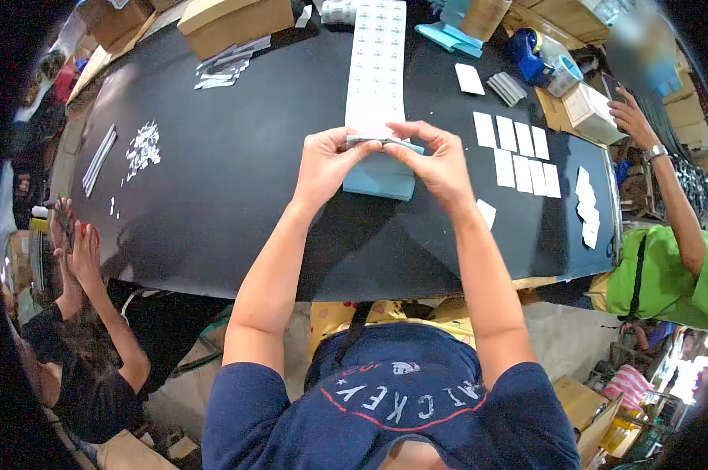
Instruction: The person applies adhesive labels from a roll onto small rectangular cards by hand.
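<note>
Both of my hands meet over the middle of the black table, thumbs toward each other. Between my left hand point(322, 166) and my right hand point(438, 163) is a thin, narrow grey-white piece point(363, 141), pinched by the fingers of each. What it is exactly is too small to tell. Right beneath my hands lies a light blue stack point(379, 178), partly covered by them. A long strip of white printed labels point(376, 70) runs from the far edge down to my fingers, and its near end is hidden there.
White cards point(503, 168) lie in two rows at right, near a scattered card pile point(586, 208). Paper scraps point(143, 149) and grey strips point(100, 160) are at left. A cardboard box point(232, 25) stands at the back. One person is at left, another at right in green.
</note>
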### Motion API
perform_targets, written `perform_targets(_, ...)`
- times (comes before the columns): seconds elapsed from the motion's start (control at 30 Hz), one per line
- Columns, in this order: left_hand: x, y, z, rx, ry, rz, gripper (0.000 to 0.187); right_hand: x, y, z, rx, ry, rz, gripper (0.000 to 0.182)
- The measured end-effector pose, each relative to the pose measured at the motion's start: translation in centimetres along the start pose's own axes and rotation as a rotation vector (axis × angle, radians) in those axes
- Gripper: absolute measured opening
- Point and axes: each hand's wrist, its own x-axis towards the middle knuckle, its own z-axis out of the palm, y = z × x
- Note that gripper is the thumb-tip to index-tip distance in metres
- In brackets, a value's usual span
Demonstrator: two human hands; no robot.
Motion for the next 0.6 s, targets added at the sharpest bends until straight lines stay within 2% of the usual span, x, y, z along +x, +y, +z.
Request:
perform_targets(0.1,0.0,0.3,0.0,-0.008,-0.009,0.004,0.017,0.5,-2.0,-0.5,-0.273,-0.056,-0.224,0.024)
perform_targets(0.13,-0.1,0.3,0.0,-0.007,-0.006,-0.002,0.017,0.7,-2.4,-0.6,-0.269,-0.059,-0.219,0.024)
perform_targets(0.2,0.0,0.3,0.1,0.008,-0.009,0.009,0.011,1.2,-3.0,-0.7,-0.599,-0.113,-0.414,0.021)
perform_targets(0.37,-0.1,0.4,0.1,0.109,0.003,0.020,0.016,1.0,-3.4,-0.4,-0.656,-0.151,-0.378,0.013)
perform_targets(0.43,-0.1,0.3,0.2,0.130,0.007,0.055,0.018,0.7,-3.2,-0.3,-0.687,-0.101,-0.432,0.011)
perform_targets(0.6,-0.2,0.6,0.3,0.084,0.028,0.002,0.017,-0.1,-3.2,0.3,-0.776,-0.012,-0.597,0.013)
